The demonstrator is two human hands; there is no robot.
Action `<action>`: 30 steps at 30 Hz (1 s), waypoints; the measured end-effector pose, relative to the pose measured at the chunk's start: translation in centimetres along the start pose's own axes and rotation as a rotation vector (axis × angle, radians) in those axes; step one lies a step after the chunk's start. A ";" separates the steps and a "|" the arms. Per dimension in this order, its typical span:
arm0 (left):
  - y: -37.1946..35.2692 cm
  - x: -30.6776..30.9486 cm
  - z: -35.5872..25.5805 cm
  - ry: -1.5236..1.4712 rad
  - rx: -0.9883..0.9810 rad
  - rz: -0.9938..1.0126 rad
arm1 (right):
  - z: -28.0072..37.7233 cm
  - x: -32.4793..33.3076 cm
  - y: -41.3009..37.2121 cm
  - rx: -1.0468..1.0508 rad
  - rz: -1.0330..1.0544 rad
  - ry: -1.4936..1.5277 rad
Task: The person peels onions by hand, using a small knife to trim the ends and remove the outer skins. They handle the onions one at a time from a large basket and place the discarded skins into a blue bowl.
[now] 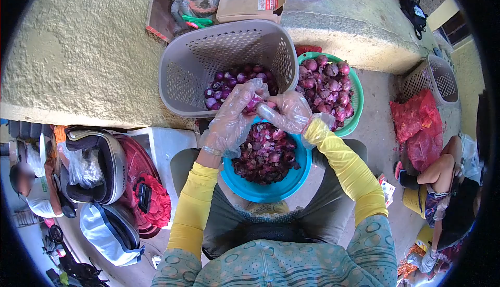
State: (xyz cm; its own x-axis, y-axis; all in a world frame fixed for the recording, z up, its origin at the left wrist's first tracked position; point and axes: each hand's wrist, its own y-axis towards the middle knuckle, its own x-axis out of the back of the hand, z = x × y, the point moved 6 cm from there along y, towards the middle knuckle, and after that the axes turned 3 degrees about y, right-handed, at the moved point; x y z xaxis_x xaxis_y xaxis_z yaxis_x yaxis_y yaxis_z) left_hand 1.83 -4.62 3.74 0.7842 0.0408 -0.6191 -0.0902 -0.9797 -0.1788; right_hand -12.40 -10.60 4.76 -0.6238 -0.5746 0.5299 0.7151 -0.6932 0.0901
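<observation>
My left hand [236,111], in a clear plastic glove, closes around a red onion [253,103] held above the blue basin. Touching the onion's right side is my right hand [289,112], also gloved. Its fingers are curled in, and whatever they may grip is hidden. Beneath both hands, the blue basin [229,180] contains dark red onion skins and scraps [264,154]. Shiny purple onions [229,85] lie in the tall grey plastic basket [172,78] just beyond. A green basket [358,99] to the right is heaped with onions in dry skin [325,81].
A cardboard box [250,0] stands on the ledge behind the grey basket. Red mesh sacks [419,125] and another basket [442,81] are at the right, near a seated person [458,203]. Motorcycle helmets [99,167] sit at the left, with another person [39,188] beyond.
</observation>
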 end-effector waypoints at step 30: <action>-0.5 -1.1 -1.0 0.093 -0.058 0.047 | 0.9 1.5 0.0 0.030 -0.133 -0.119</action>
State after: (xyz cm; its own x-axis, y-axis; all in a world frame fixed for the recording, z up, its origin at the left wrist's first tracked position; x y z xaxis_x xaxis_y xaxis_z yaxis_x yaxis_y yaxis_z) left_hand 1.64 -4.42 5.23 0.8338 -0.0216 -0.5516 -0.0947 -0.9900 -0.1044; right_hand -13.12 -11.07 6.32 -0.6731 -0.4214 0.6077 0.6387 -0.7455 0.1905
